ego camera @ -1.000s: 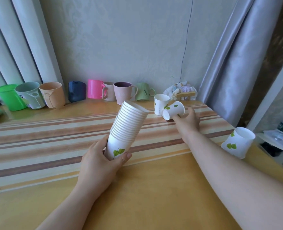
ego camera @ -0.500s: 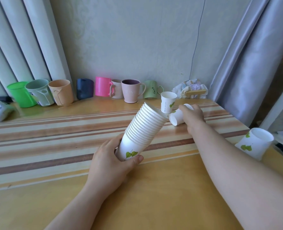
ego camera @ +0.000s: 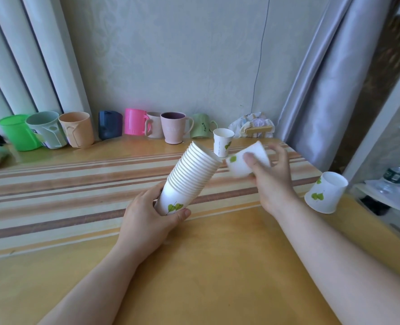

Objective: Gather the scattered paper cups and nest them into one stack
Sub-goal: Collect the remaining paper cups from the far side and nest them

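I have my left hand (ego camera: 147, 214) clenched around the base of the nested cup stack (ego camera: 189, 177), which tilts up and to the right above the striped surface (ego camera: 53, 184). My right hand (ego camera: 268, 174) has its fingers (ego camera: 250, 160) grasping a single paper cup (ego camera: 247, 163), its bottom just beside the stack's open rim. Two loose cups wait: an upright cup (ego camera: 222, 142) behind the stack and an inverted cup (ego camera: 325, 192) at the right edge.

We see both forearms bare to the frame's edge, no sleeves, the left hand (ego camera: 147, 216) and right hand (ego camera: 272, 181) ungloved and ringless.
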The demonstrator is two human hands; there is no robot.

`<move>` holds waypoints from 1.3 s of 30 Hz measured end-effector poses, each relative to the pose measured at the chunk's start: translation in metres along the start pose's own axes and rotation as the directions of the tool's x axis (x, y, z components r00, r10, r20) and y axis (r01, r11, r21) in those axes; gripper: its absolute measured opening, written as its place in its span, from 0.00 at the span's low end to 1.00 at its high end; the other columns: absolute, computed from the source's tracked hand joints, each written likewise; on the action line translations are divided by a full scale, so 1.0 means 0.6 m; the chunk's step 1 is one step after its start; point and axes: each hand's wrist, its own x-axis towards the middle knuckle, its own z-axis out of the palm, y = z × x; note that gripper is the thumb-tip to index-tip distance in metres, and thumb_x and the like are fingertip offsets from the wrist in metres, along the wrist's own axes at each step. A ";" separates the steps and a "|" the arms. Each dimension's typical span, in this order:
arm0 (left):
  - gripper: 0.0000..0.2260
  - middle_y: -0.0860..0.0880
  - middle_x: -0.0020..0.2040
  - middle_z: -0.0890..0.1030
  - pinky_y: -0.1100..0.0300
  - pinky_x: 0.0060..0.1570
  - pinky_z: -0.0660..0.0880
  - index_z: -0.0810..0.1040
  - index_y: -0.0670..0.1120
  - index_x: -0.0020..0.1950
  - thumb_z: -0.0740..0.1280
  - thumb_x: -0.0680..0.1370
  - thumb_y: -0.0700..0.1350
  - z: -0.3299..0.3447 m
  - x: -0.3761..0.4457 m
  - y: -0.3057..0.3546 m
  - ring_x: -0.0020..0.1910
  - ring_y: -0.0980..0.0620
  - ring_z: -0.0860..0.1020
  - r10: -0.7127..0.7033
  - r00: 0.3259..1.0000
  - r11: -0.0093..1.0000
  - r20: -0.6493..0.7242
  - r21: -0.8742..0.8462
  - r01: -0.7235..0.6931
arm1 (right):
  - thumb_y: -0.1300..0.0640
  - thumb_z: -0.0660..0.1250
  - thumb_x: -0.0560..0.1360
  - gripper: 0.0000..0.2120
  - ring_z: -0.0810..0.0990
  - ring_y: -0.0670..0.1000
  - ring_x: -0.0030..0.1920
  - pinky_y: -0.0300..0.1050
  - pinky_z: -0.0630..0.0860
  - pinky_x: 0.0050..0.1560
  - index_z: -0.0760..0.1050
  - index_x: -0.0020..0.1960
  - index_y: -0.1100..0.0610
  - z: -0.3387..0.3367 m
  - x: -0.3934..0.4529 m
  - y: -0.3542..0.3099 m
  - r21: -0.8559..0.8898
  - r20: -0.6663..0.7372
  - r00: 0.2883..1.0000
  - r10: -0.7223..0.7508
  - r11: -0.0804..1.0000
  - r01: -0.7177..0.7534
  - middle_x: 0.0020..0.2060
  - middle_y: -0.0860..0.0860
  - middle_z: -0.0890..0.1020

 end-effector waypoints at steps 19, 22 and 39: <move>0.30 0.62 0.53 0.82 0.47 0.57 0.79 0.78 0.66 0.69 0.82 0.68 0.61 0.000 0.001 0.001 0.56 0.54 0.79 0.017 1.000 0.999 0.012 0.048 -0.017 | 0.62 0.80 0.72 0.44 0.85 0.54 0.59 0.63 0.79 0.68 0.65 0.81 0.42 0.076 -0.041 -0.041 0.176 0.395 0.911 0.114 0.964 -0.198 0.60 0.47 0.86; 0.29 0.62 0.52 0.83 0.46 0.53 0.81 0.79 0.65 0.67 0.81 0.67 0.63 0.001 0.001 -0.004 0.54 0.54 0.80 -0.004 1.000 1.000 0.000 0.011 0.004 | 0.58 0.80 0.69 0.46 0.83 0.57 0.59 0.63 0.78 0.67 0.64 0.82 0.43 0.075 -0.031 -0.025 0.212 0.476 0.868 0.144 0.938 -0.273 0.62 0.55 0.83; 0.27 0.65 0.52 0.82 0.52 0.55 0.80 0.78 0.70 0.63 0.77 0.64 0.68 0.015 0.006 -0.019 0.55 0.60 0.79 0.004 0.999 1.000 -0.050 0.021 -0.003 | 0.49 0.82 0.65 0.56 0.77 0.54 0.68 0.53 0.79 0.63 0.53 0.84 0.40 0.136 0.241 0.107 -0.393 -0.061 0.991 0.121 0.909 -0.135 0.73 0.48 0.73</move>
